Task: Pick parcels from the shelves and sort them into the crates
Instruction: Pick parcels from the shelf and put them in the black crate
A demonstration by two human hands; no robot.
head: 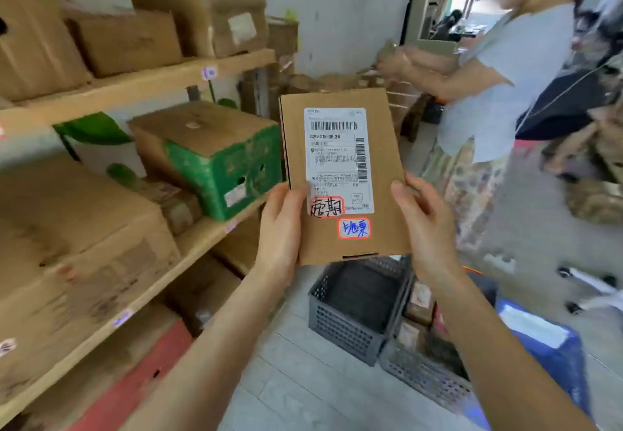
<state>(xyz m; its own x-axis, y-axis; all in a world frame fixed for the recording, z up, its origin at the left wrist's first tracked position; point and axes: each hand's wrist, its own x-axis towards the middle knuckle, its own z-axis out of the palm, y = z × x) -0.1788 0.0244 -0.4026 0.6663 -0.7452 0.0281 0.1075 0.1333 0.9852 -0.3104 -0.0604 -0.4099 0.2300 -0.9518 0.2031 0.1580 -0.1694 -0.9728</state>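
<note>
I hold a flat brown cardboard parcel upright in front of me, its white shipping label and two small handwritten stickers facing me. My left hand grips its lower left edge, thumb on the label. My right hand grips its lower right edge. Below the parcel on the floor stands a dark grey perforated crate, which looks empty. A second grey crate to its right holds several small parcels. Wooden shelves on the left carry cardboard boxes.
A green and brown box sits at the shelf end near my left hand. Another person stands at the right, handling parcels over a pile of boxes. A blue bag lies right of the crates. Pale floorboards run below.
</note>
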